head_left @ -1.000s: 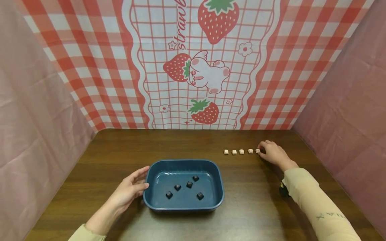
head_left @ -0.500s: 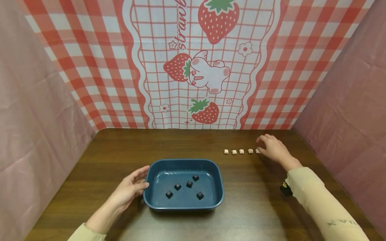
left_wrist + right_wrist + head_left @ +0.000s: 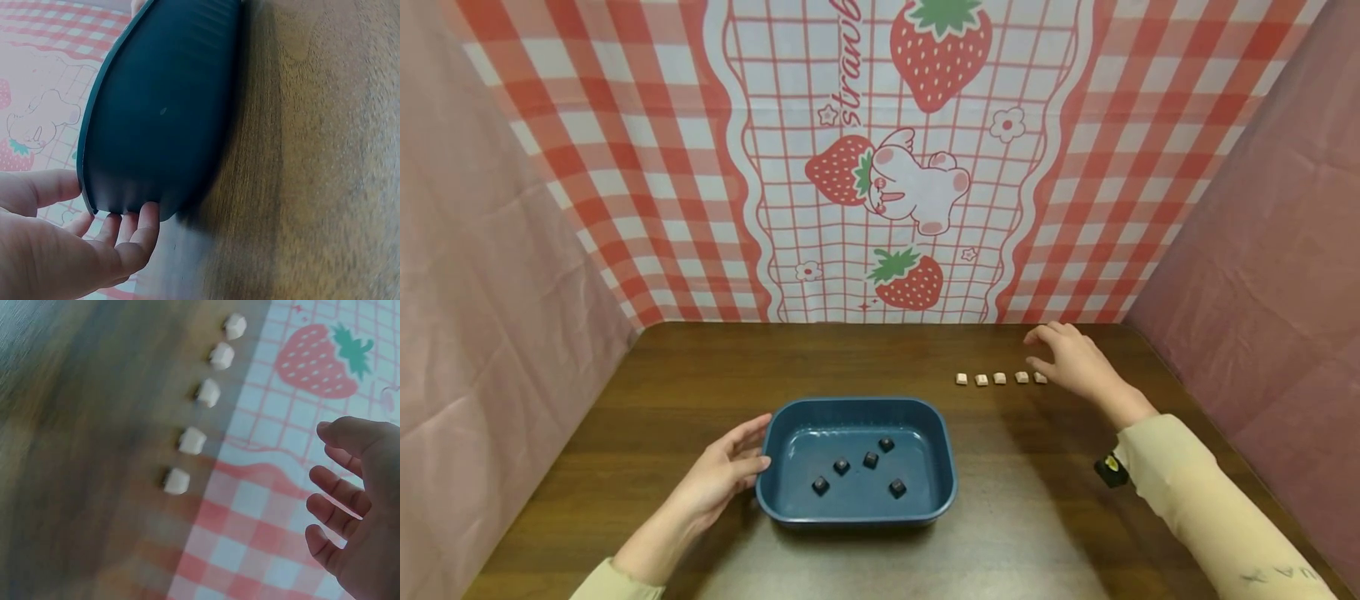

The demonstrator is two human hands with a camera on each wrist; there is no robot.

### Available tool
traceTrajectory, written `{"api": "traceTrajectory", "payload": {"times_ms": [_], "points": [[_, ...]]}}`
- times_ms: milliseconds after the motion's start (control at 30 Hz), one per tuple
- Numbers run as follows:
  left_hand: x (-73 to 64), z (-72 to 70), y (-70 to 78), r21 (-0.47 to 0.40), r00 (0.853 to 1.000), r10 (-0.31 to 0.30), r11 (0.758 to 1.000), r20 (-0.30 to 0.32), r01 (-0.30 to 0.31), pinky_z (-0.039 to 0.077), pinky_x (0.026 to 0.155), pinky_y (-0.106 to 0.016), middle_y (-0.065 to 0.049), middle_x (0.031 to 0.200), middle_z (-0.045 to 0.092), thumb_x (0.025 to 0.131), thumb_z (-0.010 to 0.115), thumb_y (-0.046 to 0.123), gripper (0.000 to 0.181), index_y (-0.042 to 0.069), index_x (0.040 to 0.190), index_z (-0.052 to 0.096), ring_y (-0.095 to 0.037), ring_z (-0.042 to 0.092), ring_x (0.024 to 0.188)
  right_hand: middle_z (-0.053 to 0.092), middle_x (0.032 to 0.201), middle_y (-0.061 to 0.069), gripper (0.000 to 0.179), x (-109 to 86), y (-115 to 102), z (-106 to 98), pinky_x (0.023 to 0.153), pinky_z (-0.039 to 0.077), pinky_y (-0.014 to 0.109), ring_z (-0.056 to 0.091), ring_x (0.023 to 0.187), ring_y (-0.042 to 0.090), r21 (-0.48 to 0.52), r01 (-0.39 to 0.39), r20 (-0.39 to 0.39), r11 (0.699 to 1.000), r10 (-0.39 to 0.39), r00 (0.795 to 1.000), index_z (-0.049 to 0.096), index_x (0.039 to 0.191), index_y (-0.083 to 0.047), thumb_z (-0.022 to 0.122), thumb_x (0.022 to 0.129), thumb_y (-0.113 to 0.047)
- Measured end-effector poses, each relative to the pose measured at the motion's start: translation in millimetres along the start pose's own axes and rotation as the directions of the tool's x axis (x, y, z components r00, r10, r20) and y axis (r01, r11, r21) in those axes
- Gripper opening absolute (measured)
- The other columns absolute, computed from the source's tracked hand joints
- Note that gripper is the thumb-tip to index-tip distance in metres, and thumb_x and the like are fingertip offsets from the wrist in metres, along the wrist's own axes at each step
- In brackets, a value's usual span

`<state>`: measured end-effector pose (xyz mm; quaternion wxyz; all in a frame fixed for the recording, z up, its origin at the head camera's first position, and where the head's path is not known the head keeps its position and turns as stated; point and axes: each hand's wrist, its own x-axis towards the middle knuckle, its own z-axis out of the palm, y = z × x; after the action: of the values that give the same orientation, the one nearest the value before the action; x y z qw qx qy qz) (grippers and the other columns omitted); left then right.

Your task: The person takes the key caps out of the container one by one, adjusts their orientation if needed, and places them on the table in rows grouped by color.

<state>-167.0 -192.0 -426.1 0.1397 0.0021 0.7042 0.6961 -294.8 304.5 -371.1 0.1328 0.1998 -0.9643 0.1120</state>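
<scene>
At the front middle of the table, my left hand (image 3: pixel 718 479) grips the left end of a deep blue tray (image 3: pixel 861 507). In the left wrist view, its thumb is at the rim and the fingers lie against the outer wall. Several black keycaps (image 3: pixel 870 459) are scattered on the tray's floor. Farther back on the right, several white keycaps (image 3: pixel 999 378) stand in a row. Above the right end of that row hovers my right hand (image 3: pixel 1073 364), holding nothing. The right wrist view shows its fingers (image 3: pixel 337 487) spread and loosely bent, apart from the white keycaps (image 3: pixel 192 441).
The brown wooden table (image 3: pixel 737 367) carries both tray and row. Behind it hangs a red-and-white checked cloth (image 3: pixel 685 208) with strawberry prints. Pink cloth walls (image 3: pixel 497 333) close off the left and right sides.
My right hand has let go of the rightmost white keycap and lifted away, up and slightly back, its fingers spreading. My left hand and the tray have kept their place.
</scene>
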Motion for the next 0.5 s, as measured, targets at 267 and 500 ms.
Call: {"api": "traceTrajectory", "payload": {"times_ms": [267, 500], "points": [[0.8, 1.3, -0.7, -0.023, 1.0, -0.018, 1.0, -0.024, 0.018, 0.051, 0.083, -0.035, -0.025, 0.142, 0.037, 0.088, 0.054, -0.004, 0.062, 0.003, 0.145, 0.032, -0.03, 0.048, 0.119, 0.061, 0.105, 0.014, 0.025, -0.8, -30, -16, 0.083, 0.039, 0.057, 0.051, 0.104, 0.036, 0.025, 0.024, 0.0, 0.999, -0.024, 1.0, 0.062, 0.102, -0.008, 0.072, 0.081, -0.017], [0.6, 1.3, 0.4, -0.021, 0.999, -0.018, 1.0, -0.026, 0.017, 0.051, 0.084, -0.036, -0.024, 0.142, 0.037, 0.088, 0.054, -0.004, 0.061, 0.004, 0.145, 0.032, -0.028, 0.05, 0.117, 0.06, 0.105, 0.011, 0.027, -1.6, -51, -24, 0.083, 0.041, 0.052, 0.051, 0.103, 0.032, 0.043, 0.063, -0.005, 0.997, -0.063, 0.998, 0.062, 0.103, -0.009, 0.073, 0.081, -0.02]]}}
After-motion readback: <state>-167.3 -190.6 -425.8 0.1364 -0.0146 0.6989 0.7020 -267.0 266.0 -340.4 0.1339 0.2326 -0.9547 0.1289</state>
